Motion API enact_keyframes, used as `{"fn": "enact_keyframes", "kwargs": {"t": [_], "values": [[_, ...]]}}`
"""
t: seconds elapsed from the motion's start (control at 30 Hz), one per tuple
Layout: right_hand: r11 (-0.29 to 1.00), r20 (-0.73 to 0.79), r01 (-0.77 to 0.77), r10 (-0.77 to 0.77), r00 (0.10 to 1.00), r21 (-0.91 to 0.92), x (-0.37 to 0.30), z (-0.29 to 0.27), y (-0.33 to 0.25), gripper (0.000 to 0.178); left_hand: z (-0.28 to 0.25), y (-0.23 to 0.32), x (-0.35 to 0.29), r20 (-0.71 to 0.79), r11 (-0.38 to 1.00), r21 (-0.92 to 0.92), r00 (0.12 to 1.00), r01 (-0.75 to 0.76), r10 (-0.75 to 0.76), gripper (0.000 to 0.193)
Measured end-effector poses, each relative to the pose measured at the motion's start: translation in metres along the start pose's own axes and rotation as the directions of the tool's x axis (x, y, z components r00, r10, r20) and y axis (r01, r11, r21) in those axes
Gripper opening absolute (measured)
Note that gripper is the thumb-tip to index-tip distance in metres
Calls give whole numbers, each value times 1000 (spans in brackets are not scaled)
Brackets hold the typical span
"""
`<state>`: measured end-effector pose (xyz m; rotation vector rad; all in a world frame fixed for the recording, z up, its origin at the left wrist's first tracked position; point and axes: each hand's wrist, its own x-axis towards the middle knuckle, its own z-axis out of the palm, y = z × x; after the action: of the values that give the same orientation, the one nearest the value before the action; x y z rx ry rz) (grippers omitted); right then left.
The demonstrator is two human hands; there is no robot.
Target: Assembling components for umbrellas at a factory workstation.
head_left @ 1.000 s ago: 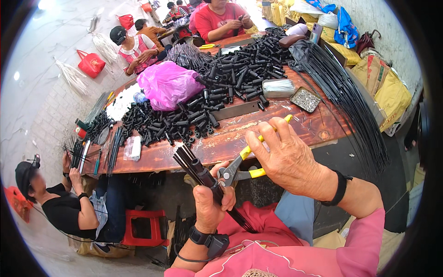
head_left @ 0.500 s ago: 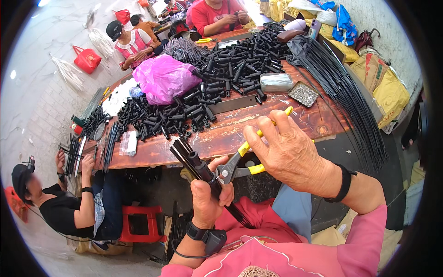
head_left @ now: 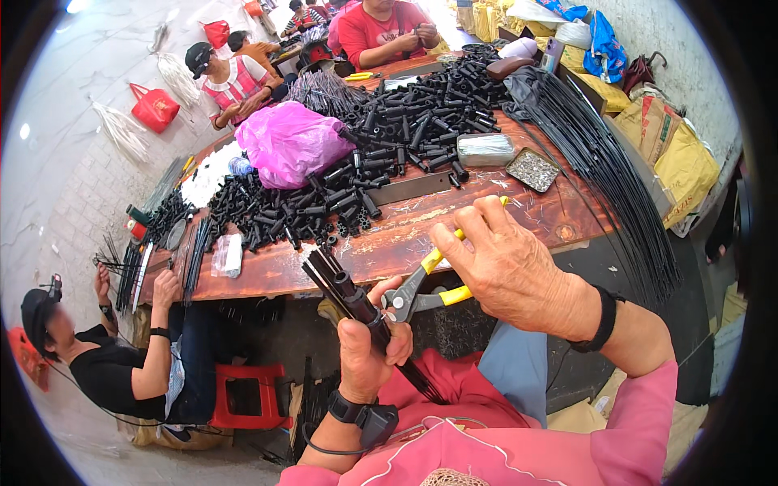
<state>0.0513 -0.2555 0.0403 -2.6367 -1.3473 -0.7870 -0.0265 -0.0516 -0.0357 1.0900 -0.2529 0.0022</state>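
Observation:
My left hand (head_left: 363, 354) is wrapped round a bundle of thin black rods set about a black tube (head_left: 350, 293), which looks like a folded umbrella frame. The bundle tilts, its upper end toward the table and its thin lower ends over my lap. In my right hand (head_left: 510, 271) are yellow-handled pliers (head_left: 415, 296), with the handles somewhat apart. The plier head rests against the side of the frame, beside my left fingers. What lies between the jaws is too small to make out.
A wooden table (head_left: 405, 227) bears a heap of black tubular parts (head_left: 284, 206), a pink plastic bag (head_left: 292, 142), a tin of small metal pieces (head_left: 532, 169), a clear box (head_left: 485, 150) and long black rods (head_left: 604, 162). A co-worker (head_left: 121, 356) sits left beside a red stool (head_left: 247, 395).
My right hand and the pliers' handles have shifted slightly. The frame stays in my left hand, almost unmoved. The co-worker on the left has moved a hand a little.

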Motion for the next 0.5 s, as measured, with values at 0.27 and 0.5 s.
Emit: {"fn": "enact_keyframes", "kwargs": {"t": [0.27, 0.5], "values": [[997, -83, 13, -19, 996, -73, 1, -2, -4, 51, 0, -1, 0, 14, 1000, 9, 1000, -13, 13, 87], [999, -48, 0, -2, 999, -42, -1, -2, -7, 49, 3, 2, -2, -70, 999, -34, 997, 14, -16, 93]]}}
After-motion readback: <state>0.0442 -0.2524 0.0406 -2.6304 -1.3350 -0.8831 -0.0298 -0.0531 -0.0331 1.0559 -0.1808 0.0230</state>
